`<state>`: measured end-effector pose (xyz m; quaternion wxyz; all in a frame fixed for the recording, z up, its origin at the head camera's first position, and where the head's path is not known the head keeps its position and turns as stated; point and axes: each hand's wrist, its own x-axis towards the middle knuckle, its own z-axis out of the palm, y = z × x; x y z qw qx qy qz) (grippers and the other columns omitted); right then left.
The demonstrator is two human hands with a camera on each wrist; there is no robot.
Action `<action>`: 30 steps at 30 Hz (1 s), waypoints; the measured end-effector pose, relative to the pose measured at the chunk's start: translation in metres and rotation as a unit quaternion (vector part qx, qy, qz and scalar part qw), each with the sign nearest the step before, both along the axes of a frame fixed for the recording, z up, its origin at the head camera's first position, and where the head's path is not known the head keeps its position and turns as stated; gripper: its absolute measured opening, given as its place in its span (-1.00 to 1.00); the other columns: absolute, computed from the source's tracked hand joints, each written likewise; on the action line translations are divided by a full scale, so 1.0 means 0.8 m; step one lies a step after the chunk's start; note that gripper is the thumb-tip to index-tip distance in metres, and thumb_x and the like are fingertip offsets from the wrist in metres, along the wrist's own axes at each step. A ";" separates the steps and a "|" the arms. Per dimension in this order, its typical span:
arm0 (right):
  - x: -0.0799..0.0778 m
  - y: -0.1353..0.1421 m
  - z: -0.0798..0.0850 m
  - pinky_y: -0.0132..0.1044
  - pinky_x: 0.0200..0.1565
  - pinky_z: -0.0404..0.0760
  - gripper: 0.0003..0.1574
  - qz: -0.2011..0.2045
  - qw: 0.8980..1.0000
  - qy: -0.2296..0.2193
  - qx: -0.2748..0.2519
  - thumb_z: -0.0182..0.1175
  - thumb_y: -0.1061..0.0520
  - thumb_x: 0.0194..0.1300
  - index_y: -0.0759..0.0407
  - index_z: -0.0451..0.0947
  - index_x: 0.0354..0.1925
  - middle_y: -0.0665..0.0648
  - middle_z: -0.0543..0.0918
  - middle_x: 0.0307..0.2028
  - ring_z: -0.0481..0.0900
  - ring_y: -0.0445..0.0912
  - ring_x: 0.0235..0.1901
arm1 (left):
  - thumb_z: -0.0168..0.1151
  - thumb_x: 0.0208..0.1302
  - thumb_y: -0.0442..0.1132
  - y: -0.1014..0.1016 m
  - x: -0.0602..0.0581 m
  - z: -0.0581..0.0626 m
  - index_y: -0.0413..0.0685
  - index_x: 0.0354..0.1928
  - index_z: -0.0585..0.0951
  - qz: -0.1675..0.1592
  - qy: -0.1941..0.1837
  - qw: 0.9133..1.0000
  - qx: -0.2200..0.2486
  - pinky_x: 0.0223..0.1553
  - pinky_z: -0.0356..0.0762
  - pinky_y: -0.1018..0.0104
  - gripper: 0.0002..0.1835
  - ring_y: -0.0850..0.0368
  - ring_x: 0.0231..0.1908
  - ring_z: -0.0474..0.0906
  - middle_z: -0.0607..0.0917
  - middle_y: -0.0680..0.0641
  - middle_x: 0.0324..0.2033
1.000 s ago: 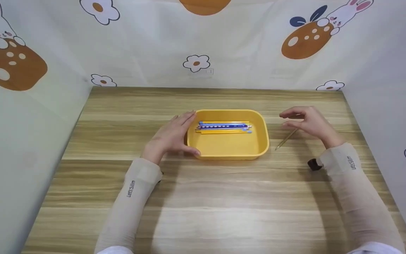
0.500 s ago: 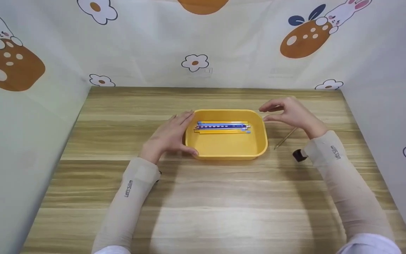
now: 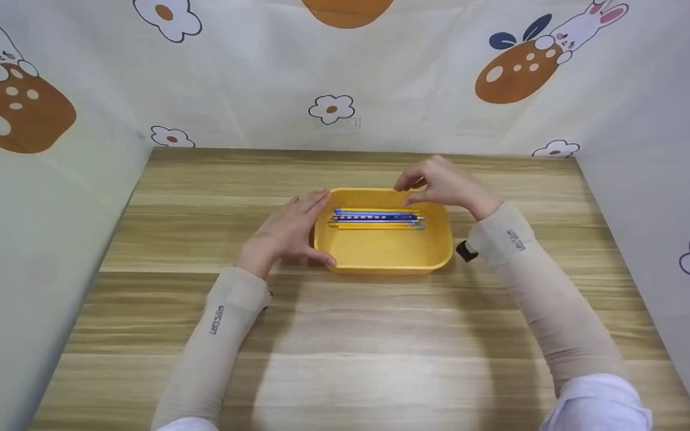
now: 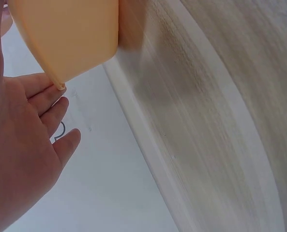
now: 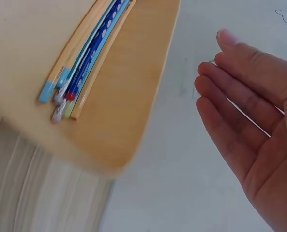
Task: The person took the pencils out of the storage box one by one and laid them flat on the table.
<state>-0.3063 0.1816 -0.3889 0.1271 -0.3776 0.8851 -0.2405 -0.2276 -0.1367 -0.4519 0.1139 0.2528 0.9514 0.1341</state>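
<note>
A yellow rectangular tray (image 3: 381, 250) rests on the table with several pencils (image 3: 375, 218) side by side in its back half. Among them are yellow ones and a dark blue spotted one (image 5: 92, 46). My left hand (image 3: 285, 236) spans the tray's left end, thumb at the front corner and fingers at the back corner. In the left wrist view its fingertips touch the rim, fairly straight. Over the tray's back right part hovers my right hand (image 3: 450, 182), fingers slightly bent. The right wrist view shows nothing in that hand (image 5: 259, 125), apart from the tray.
A wood-grain table (image 3: 375, 335) carries the tray. White cloth with printed rabbits and flowers (image 3: 332, 109) stands behind it and at both sides. A small dark wrist camera (image 3: 466, 251) hangs under the right sleeve.
My right hand has moved left from beside a pencil on the table to over the tray. That pencil is now hidden by the right arm. The left hand stays at the tray.
</note>
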 end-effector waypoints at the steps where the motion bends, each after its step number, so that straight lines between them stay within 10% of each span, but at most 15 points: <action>1: -0.002 -0.007 -0.001 0.03 0.05 0.74 -0.62 0.006 1.000 0.005 0.007 0.46 0.09 0.17 0.26 0.73 -0.07 0.24 0.78 -0.10 0.75 0.15 -0.08 | 0.40 -0.21 0.54 0.000 0.000 0.000 -0.05 0.60 -0.08 0.001 -0.001 1.000 -0.002 0.63 -0.17 -0.01 0.46 0.02 0.60 -0.14 -0.06 -0.05 0.61; 18: -0.011 -0.103 -0.035 -0.25 -0.32 0.67 -0.91 0.091 0.971 0.070 0.209 0.39 0.14 0.23 0.16 0.72 -0.36 0.11 0.75 -0.39 0.55 -0.10 -0.46 | 0.42 -0.21 0.52 0.001 0.000 0.002 -0.03 0.60 -0.09 0.008 -0.012 1.000 0.010 0.63 -0.20 0.00 0.46 -0.01 0.60 -0.13 -0.05 -0.05 0.61; 30: -0.004 -0.117 -0.063 -0.35 -0.49 0.42 -0.91 0.062 0.960 0.059 0.265 0.36 0.27 0.18 0.18 0.65 -0.45 0.09 0.64 -0.49 0.45 -0.09 -0.52 | 0.40 -0.21 0.53 0.000 0.000 -0.001 -0.05 0.60 -0.10 0.005 -0.007 1.000 0.005 0.63 -0.20 -0.02 0.46 -0.02 0.60 -0.14 -0.07 -0.05 0.61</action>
